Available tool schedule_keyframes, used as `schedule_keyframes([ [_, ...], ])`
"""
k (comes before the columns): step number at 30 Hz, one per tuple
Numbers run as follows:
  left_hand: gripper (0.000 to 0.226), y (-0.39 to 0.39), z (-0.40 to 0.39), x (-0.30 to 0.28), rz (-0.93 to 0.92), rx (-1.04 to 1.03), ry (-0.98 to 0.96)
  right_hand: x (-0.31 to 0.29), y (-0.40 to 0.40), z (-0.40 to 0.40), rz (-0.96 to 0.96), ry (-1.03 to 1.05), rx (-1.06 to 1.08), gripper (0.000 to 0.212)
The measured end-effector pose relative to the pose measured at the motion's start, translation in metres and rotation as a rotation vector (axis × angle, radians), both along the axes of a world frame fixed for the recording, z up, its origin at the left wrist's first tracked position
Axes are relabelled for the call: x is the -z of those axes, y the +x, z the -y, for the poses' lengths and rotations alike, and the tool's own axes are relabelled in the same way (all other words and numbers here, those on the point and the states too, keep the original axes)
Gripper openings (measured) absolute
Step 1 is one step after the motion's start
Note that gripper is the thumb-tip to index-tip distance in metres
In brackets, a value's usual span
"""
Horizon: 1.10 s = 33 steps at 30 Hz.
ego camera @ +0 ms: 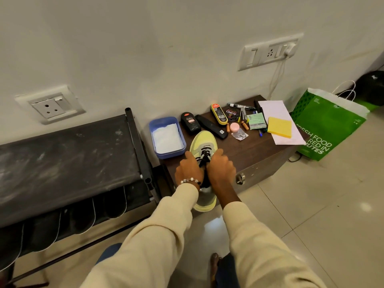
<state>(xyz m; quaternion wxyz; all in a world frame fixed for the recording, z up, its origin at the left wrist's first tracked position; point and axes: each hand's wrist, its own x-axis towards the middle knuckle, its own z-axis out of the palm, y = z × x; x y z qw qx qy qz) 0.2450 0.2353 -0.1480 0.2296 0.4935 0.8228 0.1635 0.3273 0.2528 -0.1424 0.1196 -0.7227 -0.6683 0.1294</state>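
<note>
Glossy beige floor tiles (311, 215) surround a dark wooden chest (259, 154). At its near edge, the left hand (189, 171) and right hand (221, 169) pinch the black laces (205, 156) of a rounded yellow-green sneaker (204, 140), its middle hidden under both wrists. Beyond the fingertips, a black bottle (190, 123) reads "Cherry". Far right of the right hand, a green paper bag (332, 125) reads "FRESH FOOD".

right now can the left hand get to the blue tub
Probably yes: the blue tub sits close beside the left hand with nothing between them, though that hand is busy with the laces.
</note>
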Motion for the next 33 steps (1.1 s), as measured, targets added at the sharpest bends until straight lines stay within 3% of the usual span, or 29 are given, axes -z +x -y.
schedule_keyframes([
  [4,0.046,-0.01,0.01,0.005,0.22,0.008,0.106,-0.002,0.002,0.002,-0.114,0.076,-0.066,0.034],
  [10,0.052,-0.02,0.021,-0.002,0.428,0.021,0.207,-0.013,0.017,0.013,-0.501,0.06,-0.096,0.037],
  [16,0.031,-0.023,0.025,-0.01,0.639,-0.071,0.236,-0.017,0.03,0.022,-0.52,-0.029,-0.215,0.031],
  [21,0.023,-0.02,0.015,-0.013,0.503,-0.063,0.279,-0.018,0.034,0.018,-0.601,-0.155,-0.224,0.02],
  [24,0.021,-0.019,0.009,-0.013,0.388,-0.052,0.283,-0.022,0.037,0.016,-0.709,-0.219,-0.209,0.024],
  [27,0.028,-0.017,0.006,-0.014,0.254,0.037,0.282,-0.025,0.045,0.012,-0.699,-0.254,-0.257,0.027],
  [30,0.035,-0.014,0.005,-0.012,0.083,0.163,0.213,-0.027,0.046,0.01,-0.712,-0.181,-0.247,0.022],
  [33,0.04,-0.013,0.004,-0.011,0.023,0.171,0.102,-0.024,0.039,0.009,-0.728,-0.131,-0.201,0.017],
])
